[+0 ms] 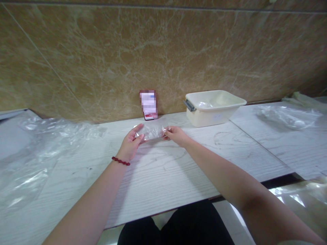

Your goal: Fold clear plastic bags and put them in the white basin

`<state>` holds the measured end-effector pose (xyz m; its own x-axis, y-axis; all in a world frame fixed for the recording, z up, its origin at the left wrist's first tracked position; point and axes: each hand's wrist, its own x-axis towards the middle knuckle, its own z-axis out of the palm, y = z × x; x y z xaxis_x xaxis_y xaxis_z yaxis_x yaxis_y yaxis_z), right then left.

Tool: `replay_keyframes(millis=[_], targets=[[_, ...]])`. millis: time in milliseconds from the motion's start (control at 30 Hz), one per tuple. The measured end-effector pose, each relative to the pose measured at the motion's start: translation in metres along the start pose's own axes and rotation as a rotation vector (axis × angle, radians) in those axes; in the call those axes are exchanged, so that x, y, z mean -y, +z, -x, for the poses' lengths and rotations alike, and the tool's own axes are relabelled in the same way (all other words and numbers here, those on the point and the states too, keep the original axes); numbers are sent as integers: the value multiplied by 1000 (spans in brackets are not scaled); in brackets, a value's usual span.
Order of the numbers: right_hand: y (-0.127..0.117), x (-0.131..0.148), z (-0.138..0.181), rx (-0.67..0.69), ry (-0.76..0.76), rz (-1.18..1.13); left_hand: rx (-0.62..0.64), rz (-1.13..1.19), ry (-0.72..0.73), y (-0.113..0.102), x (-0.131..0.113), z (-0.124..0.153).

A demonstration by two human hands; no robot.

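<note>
Between my two hands is a clear plastic bag [152, 132], crinkled and see-through, held just above the white wood-grain table. My left hand [131, 141] grips its left end, thumb on the near side and fingers behind; a dark red bead bracelet [121, 161] circles that wrist. At the right end my right hand [176, 134] pinches the plastic between thumb and fingers. Whether anything lies inside the bag, I cannot make out. Just behind it a phone [149, 104] with a lit, blurred-out screen leans against the wall.
A cream plastic bin [212, 115] with a grey handle stands back right, some clear plastic inside it. Clear plastic sheets [48, 149] spread over the table's left side. More clear bags [288, 117] lie at far right. Behind the table [163, 180] rises a brown marbled wall [163, 51].
</note>
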<state>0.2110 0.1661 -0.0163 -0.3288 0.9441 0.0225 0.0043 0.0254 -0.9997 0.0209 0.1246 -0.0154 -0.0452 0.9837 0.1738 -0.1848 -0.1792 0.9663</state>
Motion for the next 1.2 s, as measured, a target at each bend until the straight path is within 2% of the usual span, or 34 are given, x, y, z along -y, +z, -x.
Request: replay_keyframes(millis=[333, 500, 567, 700, 833, 933, 1100, 1200], targets=[[0, -3, -2, -48, -47, -83, 59, -26, -23, -1, -1, 1], [-4, 7, -1, -69, 164, -453, 89, -47, -51, -2, 1, 0], [-6, 10, -1, -39, 251, -514, 108, -51, -71, -2, 0, 1], [-5, 9, 1, 66, 239, -417, 124, -64, -118, 1, -1, 3], [-2, 1, 1, -5, 125, -241, 137, -66, -138, 4, -2, 4], [-2, 0, 1, -11, 84, -253, 154, -67, -145, 5, -2, 6], [-3, 8, 3, 36, 246, -411, 202, -74, -130, 7, -4, 8], [-2, 8, 3, 4, 233, -381, 218, -60, -122, 8, -5, 9]])
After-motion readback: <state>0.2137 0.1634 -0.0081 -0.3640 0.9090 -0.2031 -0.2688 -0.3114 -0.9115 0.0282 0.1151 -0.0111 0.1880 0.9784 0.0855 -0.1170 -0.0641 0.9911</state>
